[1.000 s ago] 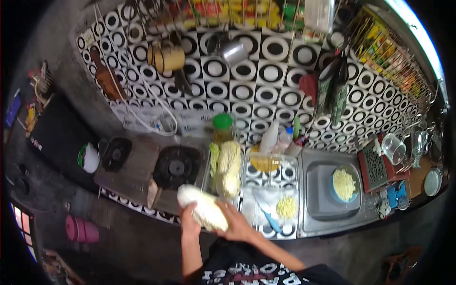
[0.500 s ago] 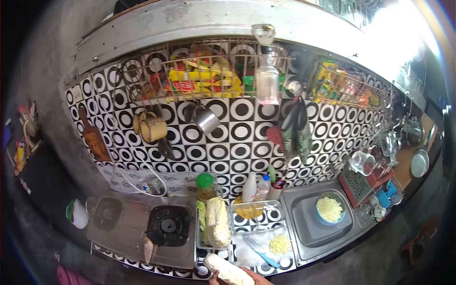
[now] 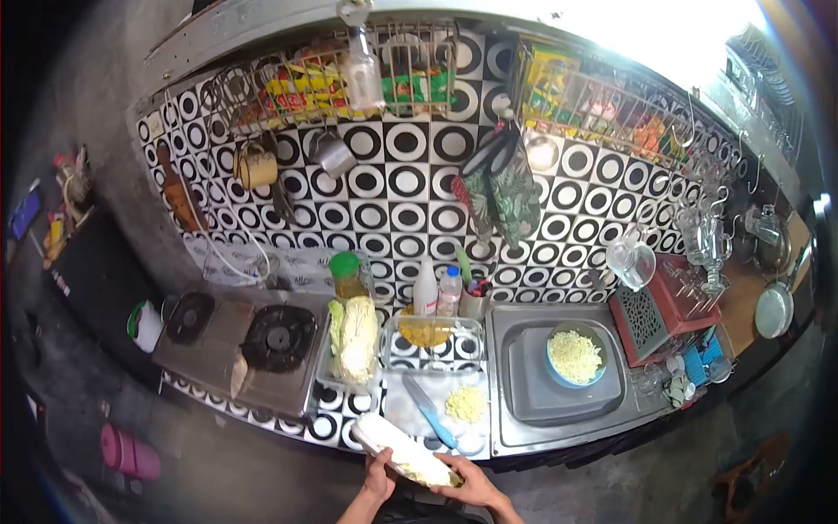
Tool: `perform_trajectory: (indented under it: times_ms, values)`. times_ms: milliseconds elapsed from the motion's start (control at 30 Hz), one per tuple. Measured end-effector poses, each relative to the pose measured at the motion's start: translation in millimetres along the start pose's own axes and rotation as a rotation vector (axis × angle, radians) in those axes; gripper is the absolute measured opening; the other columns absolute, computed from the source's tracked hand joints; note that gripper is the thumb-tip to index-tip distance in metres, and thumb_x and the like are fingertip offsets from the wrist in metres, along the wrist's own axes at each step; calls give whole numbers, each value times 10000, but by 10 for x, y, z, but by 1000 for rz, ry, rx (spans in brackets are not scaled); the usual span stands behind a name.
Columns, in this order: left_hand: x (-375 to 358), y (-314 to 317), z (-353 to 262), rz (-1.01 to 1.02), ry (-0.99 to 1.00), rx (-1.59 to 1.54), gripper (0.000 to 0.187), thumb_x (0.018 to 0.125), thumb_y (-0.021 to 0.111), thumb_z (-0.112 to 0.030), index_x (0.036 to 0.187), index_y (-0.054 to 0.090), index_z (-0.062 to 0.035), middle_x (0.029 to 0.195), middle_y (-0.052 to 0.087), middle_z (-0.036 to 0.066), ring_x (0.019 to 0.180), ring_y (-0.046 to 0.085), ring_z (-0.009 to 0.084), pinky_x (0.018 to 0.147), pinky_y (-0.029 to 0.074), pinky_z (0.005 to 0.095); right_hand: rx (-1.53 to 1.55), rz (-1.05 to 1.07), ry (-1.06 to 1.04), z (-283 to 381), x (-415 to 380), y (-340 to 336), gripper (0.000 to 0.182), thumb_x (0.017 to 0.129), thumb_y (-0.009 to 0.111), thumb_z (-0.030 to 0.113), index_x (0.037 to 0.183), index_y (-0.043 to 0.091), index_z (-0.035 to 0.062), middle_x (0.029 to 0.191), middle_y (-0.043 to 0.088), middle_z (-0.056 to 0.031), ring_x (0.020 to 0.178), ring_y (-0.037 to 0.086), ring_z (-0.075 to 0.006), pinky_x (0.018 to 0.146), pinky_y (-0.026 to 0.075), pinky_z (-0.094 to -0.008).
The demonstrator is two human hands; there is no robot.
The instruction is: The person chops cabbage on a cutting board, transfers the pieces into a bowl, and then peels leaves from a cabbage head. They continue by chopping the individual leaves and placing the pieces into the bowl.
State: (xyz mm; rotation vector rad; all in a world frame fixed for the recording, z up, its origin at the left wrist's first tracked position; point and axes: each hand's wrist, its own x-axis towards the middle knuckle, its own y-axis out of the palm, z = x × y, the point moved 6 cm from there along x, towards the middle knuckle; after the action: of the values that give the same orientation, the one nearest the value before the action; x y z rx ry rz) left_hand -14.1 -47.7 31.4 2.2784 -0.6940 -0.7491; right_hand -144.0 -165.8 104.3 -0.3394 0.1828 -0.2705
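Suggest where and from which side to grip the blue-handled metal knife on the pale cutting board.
Probably the middle of the long blue handle, from the person's side, with the right hand: the handle slants toward it, while the narrow grey blade points away and left. That hand holds the elongated pale cabbage, so would need freeing first.

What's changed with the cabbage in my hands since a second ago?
The held cabbage has moved rightward, from near the stove to in front of the cutting board; both hands kept hold of it. The view has shifted too. The knife, chopped pile and bowl at the sink stayed put.
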Motion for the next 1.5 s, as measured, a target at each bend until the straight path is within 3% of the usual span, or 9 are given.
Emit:
perform_trajectory:
  times_ms: [133, 267, 467, 833, 967, 1067, 1133, 1267, 1500]
  values:
    - [-282, 245, 150, -13, 97, 4, 517, 728, 608, -149, 1184, 420, 4, 1065, 531, 96, 1011, 522, 220, 884, 431, 360, 1026, 128, 305, -756, -261, 64, 564, 804, 646, 283, 1259, 442, 19, 1141, 526, -88, 978, 520, -155, 805, 433, -289]
    - [-532, 251, 403, -53, 131, 178, 567, 663, 604, -154, 1180, 419, -14, 1041, 541, 104, 996, 545, 243, 890, 451, 383, 1102, 410, 516, -947, -524, 92, 344, 893, 525, 308, 1104, 552, 38, 865, 600, 13, 707, 529, -34, 494, 385, -165]
    - [-546, 527, 444, 117, 92, 97, 759, 630, 646, -248, 1282, 342, -6, 1222, 475, 179, 1124, 485, 350, 946, 415, 469, 1227, 205, 529, -1013, -702, -215, 228, 883, 551, 256, 967, 562, 44, 854, 596, -25, 687, 560, -75, 512, 464, -202]
    - [-414, 803, 398, 180, 124, 111, 809, 625, 682, -259, 1301, 308, -16, 1243, 456, 196, 1078, 508, 303, 921, 438, 419, 1717, 74, 397, -679, -715, -538, 411, 911, 429, 236, 1227, 412, -27, 1185, 519, -187, 989, 561, -272, 825, 480, -382]
    - [-452, 754, 334, 48, 114, 143, 733, 630, 701, -218, 1246, 372, 3, 1159, 512, 167, 1060, 517, 264, 928, 423, 371, 1690, 82, 319, -734, -641, -505, 444, 898, 470, 242, 1239, 395, -32, 1157, 536, -183, 989, 563, -266, 829, 472, -373]
    - [-463, 727, 219, -92, 193, 319, 620, 653, 733, -128, 1171, 422, 12, 1036, 552, 106, 985, 551, 204, 877, 441, 333, 910, -146, 484, -963, -657, -456, 553, 839, 589, 267, 1256, 378, -30, 1171, 514, -186, 1017, 547, -264, 816, 465, -360]
    - [-483, 747, 200, -120, 204, 342, 627, 639, 752, -107, 1159, 421, 9, 1023, 552, 102, 966, 555, 190, 854, 452, 328, 236, -379, 182, -738, -637, -510, 675, 747, 708, 267, 1260, 376, -20, 1200, 480, -178, 1050, 523, -263, 808, 461, -352]
    - [-535, 727, 219, -191, 271, 531, 669, 622, 776, -115, 1170, 413, 6, 1030, 553, 109, 931, 568, 183, 804, 479, 315, -174, -306, -239, -161, -517, -305, 662, 673, 773, 223, 1215, 459, 11, 1185, 508, -163, 1062, 530, -240, 858, 445, -340]
    - [-557, 647, 84, -188, 280, 597, 698, 604, 790, -148, 1175, 419, 5, 1042, 558, 118, 928, 574, 186, 815, 473, 308, 103, -125, -128, -272, -388, -222, 502, 718, 705, 128, 1176, 538, 6, 1123, 582, -188, 1004, 595, -262, 857, 465, -319]
